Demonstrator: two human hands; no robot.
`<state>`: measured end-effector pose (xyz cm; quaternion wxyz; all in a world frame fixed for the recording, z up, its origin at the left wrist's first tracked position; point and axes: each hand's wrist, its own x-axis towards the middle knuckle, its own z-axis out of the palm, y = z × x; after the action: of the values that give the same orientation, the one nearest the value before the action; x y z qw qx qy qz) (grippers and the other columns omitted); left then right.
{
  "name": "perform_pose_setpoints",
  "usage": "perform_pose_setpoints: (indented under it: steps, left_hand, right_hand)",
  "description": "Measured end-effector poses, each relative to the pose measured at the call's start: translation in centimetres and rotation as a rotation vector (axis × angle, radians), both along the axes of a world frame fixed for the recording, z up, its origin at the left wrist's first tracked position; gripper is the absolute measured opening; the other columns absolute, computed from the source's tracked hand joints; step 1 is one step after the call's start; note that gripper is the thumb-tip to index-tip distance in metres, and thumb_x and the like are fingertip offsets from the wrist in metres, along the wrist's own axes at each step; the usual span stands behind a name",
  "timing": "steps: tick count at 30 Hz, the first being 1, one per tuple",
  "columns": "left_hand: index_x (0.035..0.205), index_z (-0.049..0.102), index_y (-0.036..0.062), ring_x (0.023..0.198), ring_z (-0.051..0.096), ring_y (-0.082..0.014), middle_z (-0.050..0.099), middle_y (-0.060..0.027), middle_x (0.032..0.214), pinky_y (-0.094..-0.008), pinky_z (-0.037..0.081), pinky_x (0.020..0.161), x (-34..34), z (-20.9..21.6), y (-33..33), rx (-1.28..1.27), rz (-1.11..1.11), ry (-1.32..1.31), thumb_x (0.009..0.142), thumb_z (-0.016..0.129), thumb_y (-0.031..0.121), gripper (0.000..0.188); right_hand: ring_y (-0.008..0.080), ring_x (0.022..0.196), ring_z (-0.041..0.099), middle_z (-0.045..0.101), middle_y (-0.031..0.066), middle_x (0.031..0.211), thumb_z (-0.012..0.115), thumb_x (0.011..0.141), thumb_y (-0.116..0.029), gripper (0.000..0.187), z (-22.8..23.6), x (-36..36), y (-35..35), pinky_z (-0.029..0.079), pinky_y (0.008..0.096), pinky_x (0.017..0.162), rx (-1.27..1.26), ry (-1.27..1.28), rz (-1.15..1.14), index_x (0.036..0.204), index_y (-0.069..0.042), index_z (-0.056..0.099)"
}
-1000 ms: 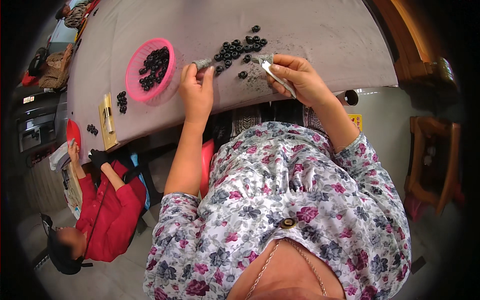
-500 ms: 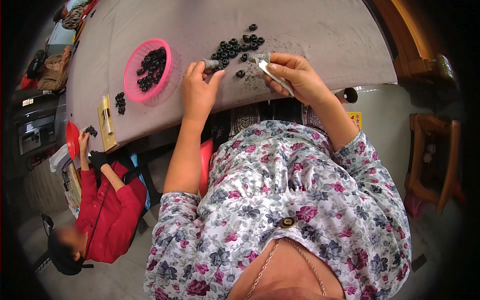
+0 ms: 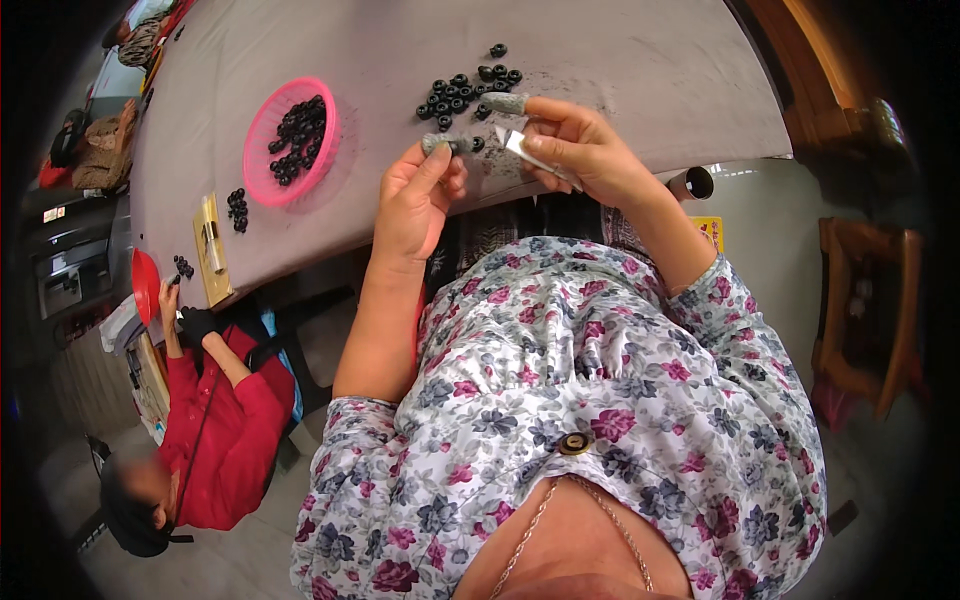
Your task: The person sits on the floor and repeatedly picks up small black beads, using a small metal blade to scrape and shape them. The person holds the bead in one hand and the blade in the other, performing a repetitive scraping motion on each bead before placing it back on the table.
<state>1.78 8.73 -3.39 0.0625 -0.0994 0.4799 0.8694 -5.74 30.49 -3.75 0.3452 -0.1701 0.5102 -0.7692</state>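
Observation:
Close over the table edge, my left hand [image 3: 415, 200] is closed, pinching a small black ring-shaped part [image 3: 460, 145] between thumb and index finger. A grey cover wraps that index fingertip. My right hand [image 3: 590, 150] grips a slim white utility knife [image 3: 515, 142], its pointed tip turned toward the left hand and close to the part. The right index finger, also in a grey cover [image 3: 505, 102], stretches out past the knife. Just beyond both hands lies a loose group of black ring-shaped parts [image 3: 458, 92], with dark crumbs scattered about.
A pink basket [image 3: 251, 150] of black parts stands at left on the cloth-covered table [image 3: 400, 40]. Near it lie a small black cluster [image 3: 237, 210] and a tan strip [image 3: 211, 250]. A person in red [image 3: 225, 430] works at lower left. A wooden stool [image 3: 830, 310] stands at right.
My left hand has drawn back from the group of parts and turned, now pinching one part. My right index finger has lifted away from the knife, which has shifted slightly left and nearer.

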Motion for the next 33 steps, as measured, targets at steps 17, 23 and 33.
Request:
perform_pose_setpoints:
  steps: [17, 23, 33]
  left_hand:
    - [0.095, 0.061, 0.0077, 0.066, 0.048, -0.0082, 0.052, 0.0026, 0.074, -0.0234, 0.041, 0.058, -0.1, -1.1, 1.3, 0.367, -0.223, -0.175, 0.091, 0.066, 0.029, 0.023]
    - [0.097, 0.061, 0.0070, 0.066, 0.047, -0.0083, 0.051, 0.0022, 0.074, -0.0233, 0.041, 0.058, 0.2, -0.9, 1.4, 0.346, -0.239, -0.143, 0.092, 0.064, 0.028, 0.022]
    - [0.099, 0.060, 0.0069, 0.066, 0.047, -0.0087, 0.050, 0.0016, 0.076, -0.0231, 0.041, 0.059, 0.6, -1.0, 1.6, 0.396, -0.227, -0.170, 0.094, 0.062, 0.027, 0.021]
  right_hand:
    - [0.0049, 0.056, 0.051, 0.060, 0.0013, 0.076, 0.065, 0.090, -0.019, 0.039, 0.3, 0.3, 0.2, 0.037, 0.0182, 0.046, 0.031, 0.085, 0.193, 0.122, 0.002, 0.056]
    - [0.0037, 0.055, 0.050, 0.059, -0.0006, 0.074, 0.065, 0.090, -0.021, 0.034, 0.6, 0.2, 0.2, 0.038, 0.0174, 0.047, 0.043, 0.075, 0.204, 0.117, 0.000, 0.062]
    - [0.0039, 0.055, 0.050, 0.060, 0.0002, 0.074, 0.065, 0.091, -0.020, 0.030, 0.1, 0.1, 0.3, 0.038, 0.0176, 0.047, 0.053, 0.093, 0.226, 0.113, 0.001, 0.064]
